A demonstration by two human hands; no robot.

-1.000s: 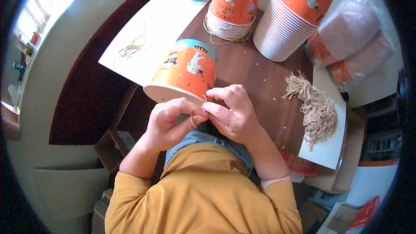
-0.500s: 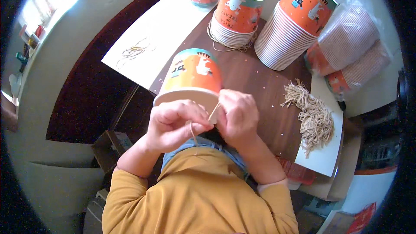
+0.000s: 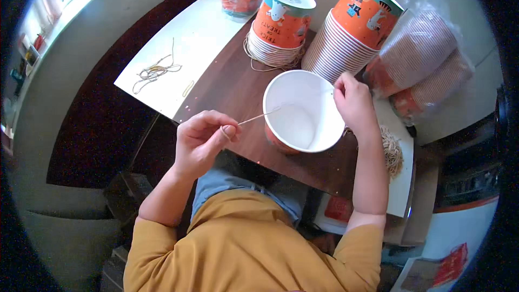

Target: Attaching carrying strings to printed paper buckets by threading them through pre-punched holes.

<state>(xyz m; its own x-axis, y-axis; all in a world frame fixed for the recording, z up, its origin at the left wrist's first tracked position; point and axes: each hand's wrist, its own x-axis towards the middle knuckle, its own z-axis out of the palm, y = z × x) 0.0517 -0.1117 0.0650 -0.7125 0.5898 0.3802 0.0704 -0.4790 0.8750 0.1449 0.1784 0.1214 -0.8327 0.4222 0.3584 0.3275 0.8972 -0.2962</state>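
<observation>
A paper bucket (image 3: 274,139), orange outside and white inside, stands on the brown table near its front edge, mouth up and tipped a little toward me. My left hand (image 3: 204,143) is to its left, thumb and fingers pinched on a thin beige cord (image 3: 254,119). The cord runs from the fingertips over the near-left rim, and its far end shows against the white inside. At the bucket's right rim is my right hand (image 3: 352,100), its fingers closed on the edge. Whether cord is also in those fingers I cannot make out.
Upturned stacks of matching buckets (image 3: 284,19) (image 3: 351,30) stand at the back, one with cord round its base. Bagged buckets (image 3: 419,57) lie at right. A bundle of cords (image 3: 392,154) is beside my right forearm; loose cords (image 3: 157,70) lie on the white board (image 3: 189,30) at left.
The bucket has turned from mouth-toward-me to mouth-up and shifted right. My hands have parted: the right moved out and away to the rim, the left slightly left, still pinching the cord.
</observation>
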